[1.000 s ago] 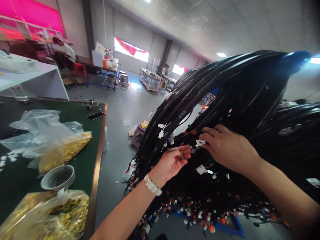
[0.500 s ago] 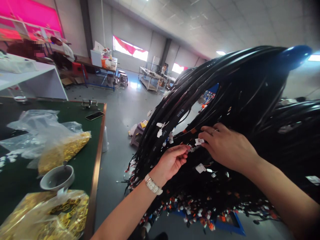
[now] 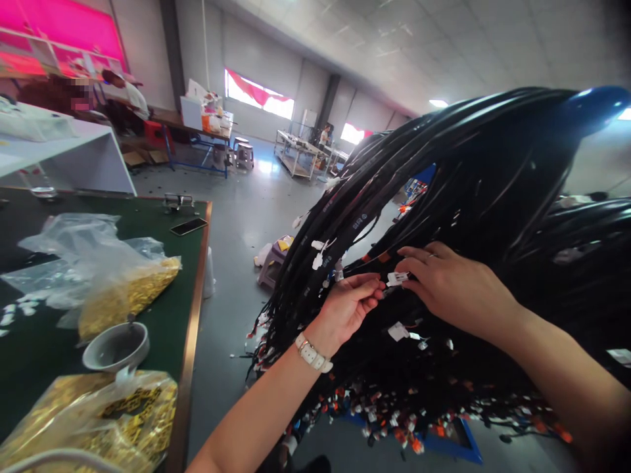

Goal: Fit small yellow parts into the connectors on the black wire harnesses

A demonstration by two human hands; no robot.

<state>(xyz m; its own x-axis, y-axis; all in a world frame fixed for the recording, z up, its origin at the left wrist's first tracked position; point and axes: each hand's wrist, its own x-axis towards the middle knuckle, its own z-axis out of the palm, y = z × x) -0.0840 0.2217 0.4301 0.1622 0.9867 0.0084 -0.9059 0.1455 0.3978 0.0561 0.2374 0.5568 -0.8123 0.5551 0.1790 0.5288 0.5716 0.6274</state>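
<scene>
A thick hanging bundle of black cable harnesses [image 3: 473,171] drapes over a blue rack bar [image 3: 594,105] and fills the right half of the view, its ends carrying white and orange connectors [image 3: 389,414]. My right hand [image 3: 453,289] pinches a small white connector [image 3: 397,278] at the front of the bundle. My left hand [image 3: 348,309], with a white watch on its wrist, meets it from the left, fingertips closed on a thin wire end right beside that connector.
A green-topped table [image 3: 162,315] stands at the left with plastic bags of gold terminals [image 3: 123,295], a grey bowl [image 3: 116,345] and a phone [image 3: 188,226]. A small stool [image 3: 270,263] sits on the grey floor. Other people work at far benches.
My left hand has moved up and to the right, closer to the white connector in my right hand. The view has shifted slightly; the bundle hangs as before.
</scene>
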